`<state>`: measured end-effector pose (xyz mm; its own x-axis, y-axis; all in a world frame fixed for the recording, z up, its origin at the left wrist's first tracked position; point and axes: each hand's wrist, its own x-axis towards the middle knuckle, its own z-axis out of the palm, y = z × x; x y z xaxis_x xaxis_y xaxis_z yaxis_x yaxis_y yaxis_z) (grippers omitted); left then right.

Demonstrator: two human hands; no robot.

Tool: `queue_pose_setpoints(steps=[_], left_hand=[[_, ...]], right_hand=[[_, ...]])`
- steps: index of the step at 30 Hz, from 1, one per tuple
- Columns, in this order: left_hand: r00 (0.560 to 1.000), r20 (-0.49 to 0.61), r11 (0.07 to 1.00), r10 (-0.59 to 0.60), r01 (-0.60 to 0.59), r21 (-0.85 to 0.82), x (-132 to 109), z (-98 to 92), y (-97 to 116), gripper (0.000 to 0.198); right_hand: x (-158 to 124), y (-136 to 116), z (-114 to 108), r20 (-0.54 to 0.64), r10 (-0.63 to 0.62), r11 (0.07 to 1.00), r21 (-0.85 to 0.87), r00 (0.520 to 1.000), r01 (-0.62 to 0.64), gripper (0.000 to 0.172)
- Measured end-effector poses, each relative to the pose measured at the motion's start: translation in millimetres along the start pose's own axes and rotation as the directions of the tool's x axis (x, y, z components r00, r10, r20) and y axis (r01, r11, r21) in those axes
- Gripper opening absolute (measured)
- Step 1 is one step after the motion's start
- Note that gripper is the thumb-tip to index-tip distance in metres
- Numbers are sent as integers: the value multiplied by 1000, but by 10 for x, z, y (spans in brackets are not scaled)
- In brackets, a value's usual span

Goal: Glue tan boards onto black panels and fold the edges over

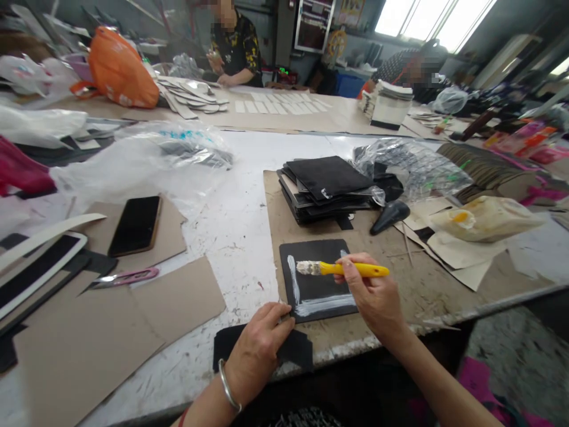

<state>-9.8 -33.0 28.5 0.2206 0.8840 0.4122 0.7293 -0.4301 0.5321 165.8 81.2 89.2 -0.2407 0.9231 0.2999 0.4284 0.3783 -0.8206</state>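
Note:
A flat black panel (317, 284) with rounded corners lies on brown board in front of me. White paste runs in strips along its left, near and right edges. My right hand (373, 290) grips a yellow-handled paintbrush (329, 268) between thumb and fingers, its paste-coated bristles over the panel's left part. At the near left corner, the fingers of my left hand (262, 341) hold the panel's edge. Another black piece (296, 350) lies partly hidden beneath that hand. Just beyond the panel is a stack of black panels (329, 181).
To the left are a phone (136, 225), pink-handled thread snips (122, 277) and cardboard sheets (178, 302). A dark, pointed tool (390, 216) and a glue-filled plastic bag (484, 219) lie to the right. Two people work at the far table (191, 118).

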Motion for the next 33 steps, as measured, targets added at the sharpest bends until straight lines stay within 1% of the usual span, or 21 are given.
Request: queue_pose_setpoints(steps=[2,4,6,8,10,12,14,16,19,21,24,26,29,31,33], left_hand=[[1000,-11,1000,6,-6,-2,12,-6,12,40],[1000,-14,1000,4,-4,1,21,-12,20,38],[1000,-8,1000,-10,10,0,25,-17,23,37],[1000,1,1000,-22,22,-6,24,-18,18,37],[1000,8,999,-26,26,-19,16,-14,7,38],[1000,12,999,-25,26,-30,6,-8,-4,41],[999,18,999,-28,29,-36,-1,-3,-11,43],[999,22,999,-30,31,-32,-3,0,-12,43],[999,28,999,-23,24,-24,-2,2,-9,41],[999,32,1000,-17,18,-20,-3,3,-8,41],[1000,22,1000,-7,7,-16,-5,3,-7,40],[1000,19,1000,-6,6,-22,-6,1,-5,39],[999,35,999,-6,7,-31,-5,-2,-2,39],[999,44,1000,-5,6,-30,-6,-3,-4,40],[999,45,1000,-7,8,-28,-13,-4,-9,40]], right_hand=[[71,34,145,35,-60,998,-9,998,61,17],[77,45,198,78,-120,992,-30,990,123,14],[31,17,167,143,-157,985,-46,977,165,12],[-23,-37,94,192,-155,984,-60,969,169,11],[-39,-83,37,196,-125,987,-79,973,143,12],[-11,-99,29,161,-105,989,-86,981,120,12],[21,-88,57,133,-126,986,-88,983,138,12],[1,-75,74,155,-167,979,-90,974,182,10],[-158,-98,11,229,-191,973,-87,954,215,9],[-287,-136,-65,238,-177,976,-86,955,202,9],[-392,-174,-125,187,-127,986,-79,974,144,9],[-399,-158,-113,160,-69,995,-53,985,79,11],[-387,-85,-98,161,0,999,-39,987,6,14],[-393,-41,-134,130,13,997,-77,991,-3,15],[-409,-23,-197,72,9,993,-121,997,0,15]])
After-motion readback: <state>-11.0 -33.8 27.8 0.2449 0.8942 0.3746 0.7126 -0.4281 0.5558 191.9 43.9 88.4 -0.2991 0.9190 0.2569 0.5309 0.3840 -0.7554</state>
